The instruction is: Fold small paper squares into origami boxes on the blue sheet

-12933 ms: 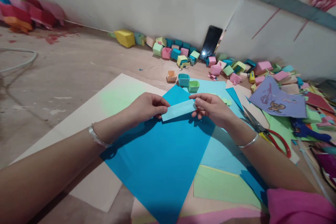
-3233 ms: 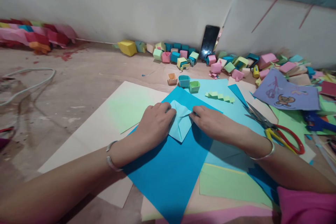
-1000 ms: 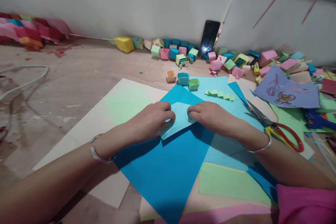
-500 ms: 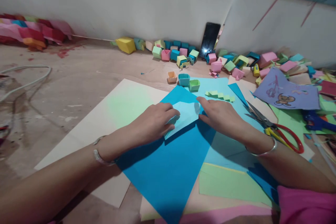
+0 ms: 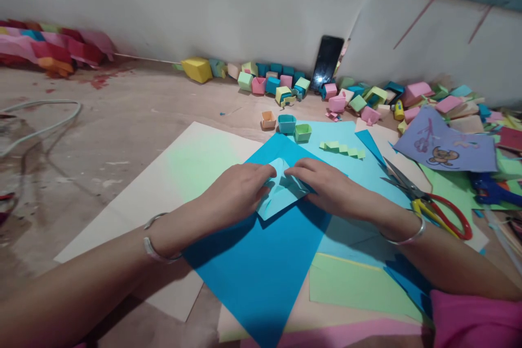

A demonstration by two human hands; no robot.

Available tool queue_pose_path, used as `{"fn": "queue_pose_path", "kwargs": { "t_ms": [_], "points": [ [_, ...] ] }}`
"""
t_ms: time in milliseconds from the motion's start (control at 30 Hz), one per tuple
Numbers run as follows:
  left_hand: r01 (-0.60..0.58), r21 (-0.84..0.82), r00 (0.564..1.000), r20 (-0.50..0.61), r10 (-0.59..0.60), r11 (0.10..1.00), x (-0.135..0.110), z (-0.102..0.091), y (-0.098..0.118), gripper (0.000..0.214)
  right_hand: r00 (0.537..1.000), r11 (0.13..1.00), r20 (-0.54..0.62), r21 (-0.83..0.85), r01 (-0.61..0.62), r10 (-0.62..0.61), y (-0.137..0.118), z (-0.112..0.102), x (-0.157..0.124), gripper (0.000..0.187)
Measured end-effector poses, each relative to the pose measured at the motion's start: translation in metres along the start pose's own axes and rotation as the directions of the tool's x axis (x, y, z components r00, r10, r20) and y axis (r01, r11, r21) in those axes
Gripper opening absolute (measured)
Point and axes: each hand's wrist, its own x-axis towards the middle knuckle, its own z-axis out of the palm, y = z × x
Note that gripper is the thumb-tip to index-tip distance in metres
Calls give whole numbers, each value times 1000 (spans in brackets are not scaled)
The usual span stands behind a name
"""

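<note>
A small light blue paper [image 5: 277,202], partly folded, is held between both hands over a large dark blue sheet [image 5: 265,272]. My left hand [image 5: 240,187] grips its left side, thumb and fingers closed on it. From the other side my right hand [image 5: 324,182] pinches the upper right part, where a corner bends inward. Fingers hide some of the folds. Just beyond the hands stand three tiny open paper boxes: an orange one [image 5: 268,119], a teal one [image 5: 286,124] and a green one [image 5: 302,132].
Scissors [image 5: 424,196] with red and yellow handles lie at the right, near a purple drawn-on paper [image 5: 446,141] and a blue glue gun [image 5: 491,189]. A phone [image 5: 327,62] leans on the wall among several paper boxes. A pale cable [image 5: 44,102] curls at the left.
My right hand has moved left and inward, bending the right side of the light blue paper toward its middle. My left hand stays nearly in place.
</note>
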Motion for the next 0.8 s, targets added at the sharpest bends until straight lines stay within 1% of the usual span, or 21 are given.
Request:
{"fn": "queue_pose_path", "kwargs": {
  "t_ms": [67,133,233,333,400,500,567,667,800],
  "points": [
    [9,3,1000,-1,-9,1000,-1,1,1,21,1000,998,-7,57,-25,25,-1,2,0,57],
    [1,-6,1000,-1,-1,1000,-2,2,3,21,1000,996,8,89,14,-14,0,5,1,52],
    [-7,-87,1000,17,9,996,-4,2,6,22,993,992,35,63,111,-113,3,9,3,37],
    [3,-163,998,56,6,987,-6,-1,9,21,987,988,25,3,157,-157,3,9,4,28],
    [-32,-135,998,57,40,990,-7,-4,11,22,986,985,15,-51,166,-166,-1,9,4,27],
    [-117,-58,990,68,120,991,-8,-6,11,41,986,972,20,-169,166,-165,-8,9,1,25],
    [-147,-30,982,112,149,989,-6,-6,11,47,984,952,42,-249,180,-175,-11,10,-1,23],
    [-160,16,975,162,155,987,-3,-4,10,43,975,919,80,-325,223,-209,-13,13,-2,20],
    [-211,79,971,133,200,974,-1,2,5,30,970,917,100,-316,244,-224,-13,15,-2,11]
  ]
}}
